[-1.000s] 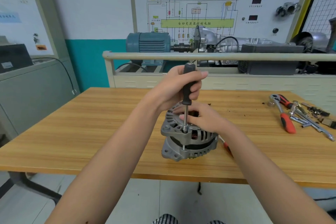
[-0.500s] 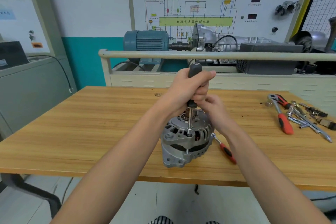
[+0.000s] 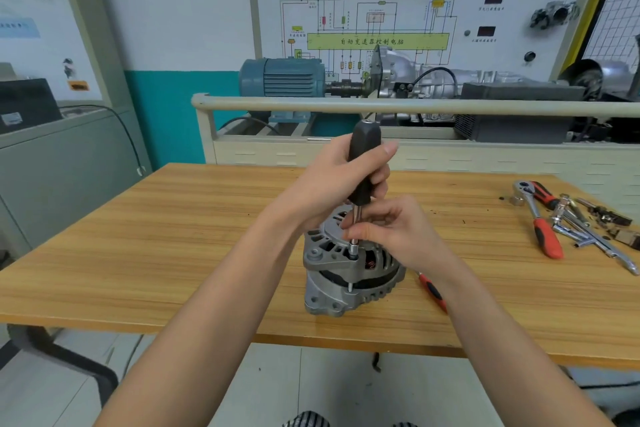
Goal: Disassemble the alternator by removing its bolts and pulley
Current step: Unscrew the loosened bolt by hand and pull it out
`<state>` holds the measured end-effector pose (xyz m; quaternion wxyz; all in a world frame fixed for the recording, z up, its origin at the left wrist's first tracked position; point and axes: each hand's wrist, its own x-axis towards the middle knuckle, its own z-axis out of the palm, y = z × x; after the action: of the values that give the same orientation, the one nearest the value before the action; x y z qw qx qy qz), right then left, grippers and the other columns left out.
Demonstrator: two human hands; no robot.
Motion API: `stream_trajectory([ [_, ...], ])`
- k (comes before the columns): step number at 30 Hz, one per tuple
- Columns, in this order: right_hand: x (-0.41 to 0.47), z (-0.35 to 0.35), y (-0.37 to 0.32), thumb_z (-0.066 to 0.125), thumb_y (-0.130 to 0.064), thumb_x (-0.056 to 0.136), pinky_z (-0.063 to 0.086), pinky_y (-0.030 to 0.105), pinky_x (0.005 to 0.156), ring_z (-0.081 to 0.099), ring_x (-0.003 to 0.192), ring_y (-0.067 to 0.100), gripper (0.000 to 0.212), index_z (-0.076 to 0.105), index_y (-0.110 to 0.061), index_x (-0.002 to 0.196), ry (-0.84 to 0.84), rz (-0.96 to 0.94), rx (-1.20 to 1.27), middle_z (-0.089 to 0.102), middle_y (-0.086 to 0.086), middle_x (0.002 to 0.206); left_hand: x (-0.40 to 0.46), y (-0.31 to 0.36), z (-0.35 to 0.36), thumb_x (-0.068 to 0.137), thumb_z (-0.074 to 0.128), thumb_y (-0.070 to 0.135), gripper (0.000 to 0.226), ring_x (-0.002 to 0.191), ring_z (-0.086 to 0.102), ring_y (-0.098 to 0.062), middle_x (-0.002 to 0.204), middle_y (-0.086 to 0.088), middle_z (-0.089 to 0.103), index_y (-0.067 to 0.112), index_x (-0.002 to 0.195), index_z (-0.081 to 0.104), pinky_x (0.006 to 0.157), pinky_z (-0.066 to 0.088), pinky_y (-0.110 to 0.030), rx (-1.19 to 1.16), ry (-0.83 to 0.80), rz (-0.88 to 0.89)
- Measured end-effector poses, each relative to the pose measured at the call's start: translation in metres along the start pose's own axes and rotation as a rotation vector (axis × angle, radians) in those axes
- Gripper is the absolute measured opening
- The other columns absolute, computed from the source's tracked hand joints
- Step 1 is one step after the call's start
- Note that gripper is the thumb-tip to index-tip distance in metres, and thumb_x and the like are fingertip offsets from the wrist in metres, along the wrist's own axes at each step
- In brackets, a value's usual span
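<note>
The alternator (image 3: 349,270) sits near the desk (image 3: 173,253) front edge. The right hand (image 3: 391,232) pinches the nut driver (image 3: 363,166) shaft just above a through bolt (image 3: 350,286); the left hand (image 3: 332,184) wraps the handle at 12 o'clock. Probably best to keep it plumb and seated. Ratchet (image 3: 536,215) lies at 3 o'clock.

Our forearms are bare, no sleeves, gloves or rings on our left hand (image 3: 332,184) or right hand (image 3: 398,232); striped fabric (image 3: 306,419) covers our lap.
</note>
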<state>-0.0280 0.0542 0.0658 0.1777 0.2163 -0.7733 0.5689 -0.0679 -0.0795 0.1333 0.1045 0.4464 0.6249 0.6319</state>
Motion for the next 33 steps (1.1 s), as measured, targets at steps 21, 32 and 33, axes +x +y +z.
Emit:
stream_trajectory([
  [21, 0.012, 0.011, 0.002, 0.066, -0.005, 0.086, 0.053, 0.033, 0.09, 0.07, 0.093, 0.016, 0.014, 0.069, -0.008, 0.1, -0.125, 0.037, -0.093, 0.074, 0.002, 0.093, -0.033, -0.013, -0.014, 0.062, 0.089, 0.016, 0.029, 0.067, 0.071, -0.006, 0.073, 0.005, 0.073, 0.014, 0.079, 0.066, 0.062, 0.057, -0.021, 0.359, 0.523, 0.039],
  [32, 0.015, 0.02, 0.013, 0.082, -0.01, 0.071, 0.049, 0.05, 0.083, 0.065, 0.082, 0.027, 0.011, 0.074, -0.016, 0.072, 0.031, 0.002, -0.239, 0.071, 0.008, 0.08, -0.039, -0.043, -0.041, 0.087, 0.058, 0.014, 0.032, 0.104, 0.067, -0.026, 0.106, -0.009, 0.073, 0.008, 0.119, 0.06, 0.087, 0.053, -0.031, -0.168, 0.031, 0.055],
  [33, 0.015, 0.022, 0.015, 0.081, -0.008, 0.071, 0.049, 0.05, 0.084, 0.065, 0.084, 0.028, 0.008, 0.074, -0.01, 0.074, 0.045, -0.004, -0.24, 0.071, 0.01, 0.082, -0.039, -0.047, -0.042, 0.087, 0.059, 0.014, 0.033, 0.104, 0.067, -0.026, 0.106, -0.009, 0.073, 0.007, 0.119, 0.06, 0.087, 0.053, -0.03, -0.208, 0.02, 0.064],
])
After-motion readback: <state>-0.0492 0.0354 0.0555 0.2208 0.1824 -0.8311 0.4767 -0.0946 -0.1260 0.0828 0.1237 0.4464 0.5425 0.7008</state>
